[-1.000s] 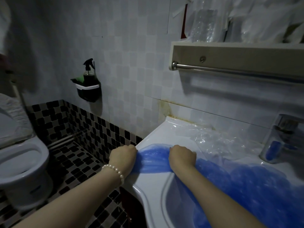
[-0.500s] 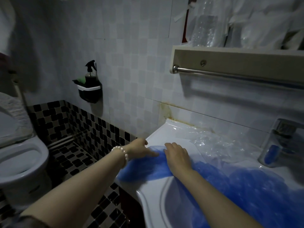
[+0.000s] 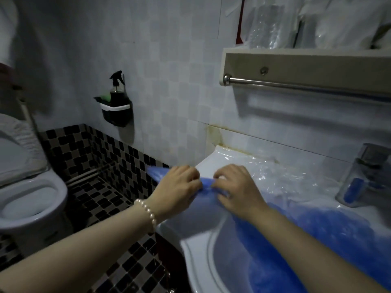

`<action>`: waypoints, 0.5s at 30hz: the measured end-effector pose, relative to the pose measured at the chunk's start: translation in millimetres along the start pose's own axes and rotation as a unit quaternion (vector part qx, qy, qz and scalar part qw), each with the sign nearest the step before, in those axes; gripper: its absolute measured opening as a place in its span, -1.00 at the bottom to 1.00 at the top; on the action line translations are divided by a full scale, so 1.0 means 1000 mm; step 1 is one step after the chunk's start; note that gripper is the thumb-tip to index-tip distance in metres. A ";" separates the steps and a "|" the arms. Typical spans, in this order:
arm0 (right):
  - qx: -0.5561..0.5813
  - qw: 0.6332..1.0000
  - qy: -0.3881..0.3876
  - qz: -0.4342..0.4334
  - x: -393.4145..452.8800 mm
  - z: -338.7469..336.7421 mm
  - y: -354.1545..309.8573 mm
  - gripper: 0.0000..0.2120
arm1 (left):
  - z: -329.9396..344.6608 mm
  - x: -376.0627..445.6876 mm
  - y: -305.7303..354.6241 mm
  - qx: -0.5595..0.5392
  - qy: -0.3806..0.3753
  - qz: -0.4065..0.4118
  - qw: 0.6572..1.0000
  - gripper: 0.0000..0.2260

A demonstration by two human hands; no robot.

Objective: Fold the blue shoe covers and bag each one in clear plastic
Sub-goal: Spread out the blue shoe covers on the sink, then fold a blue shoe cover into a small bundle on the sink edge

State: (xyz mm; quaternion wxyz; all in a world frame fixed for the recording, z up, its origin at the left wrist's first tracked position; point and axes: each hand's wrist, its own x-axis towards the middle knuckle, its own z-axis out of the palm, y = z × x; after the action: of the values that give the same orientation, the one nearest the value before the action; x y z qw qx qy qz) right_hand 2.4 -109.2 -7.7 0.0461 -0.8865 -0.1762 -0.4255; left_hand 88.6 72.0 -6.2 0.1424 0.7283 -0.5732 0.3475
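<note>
A blue shoe cover (image 3: pixel 206 183) lies across the left rim of the white sink (image 3: pixel 190 246), its left end sticking out past the rim. My left hand (image 3: pixel 179 187) grips it with curled fingers. My right hand (image 3: pixel 234 187) pinches the same cover close beside the left hand. A heap of blue shoe covers (image 3: pixel 317 240) fills the basin behind my right forearm. Crumpled clear plastic bags (image 3: pixel 275 176) lie on the sink's back ledge.
A chrome tap (image 3: pixel 364 176) stands at the right. Above it a shelf with a towel rail (image 3: pixel 306 83) carries more clear bags (image 3: pixel 270 22). A spray bottle in a black wall holder (image 3: pixel 117 108) hangs at left, with a toilet (image 3: pixel 27 199) at the far left.
My hands, flat on the spread cover half a second ago, have come together and curled round it. The cover is now bunched between them, its left end off the rim.
</note>
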 end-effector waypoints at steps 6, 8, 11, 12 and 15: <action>0.054 0.994 -0.088 0.023 -0.052 0.028 -0.002 -0.86 | 0.020 -0.044 0.010 -0.117 -0.092 -0.076 0.986 -0.84; 0.146 0.974 -0.119 0.128 -0.047 0.023 -0.004 -0.91 | 0.017 -0.044 0.010 -0.163 -0.100 -0.137 0.972 -0.82; 0.252 0.910 -0.167 0.283 -0.036 0.016 0.001 -0.73 | 0.013 -0.033 0.011 -0.211 -0.120 -0.272 0.931 -0.70; 0.264 0.894 -0.176 0.315 -0.032 0.015 0.001 -0.66 | 0.013 -0.028 0.010 -0.214 -0.146 -0.310 0.915 -0.64; 0.256 0.865 -0.188 0.388 -0.019 0.018 -0.004 -0.58 | 0.015 -0.020 0.004 -0.234 -0.187 -0.384 0.873 -0.60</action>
State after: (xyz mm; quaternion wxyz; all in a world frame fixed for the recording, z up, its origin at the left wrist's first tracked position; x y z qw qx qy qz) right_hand 3.9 -106.4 -34.1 0.3988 -0.9036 0.0734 -0.1383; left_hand 87.8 76.4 -31.1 0.3214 0.8876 -0.3293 -0.0216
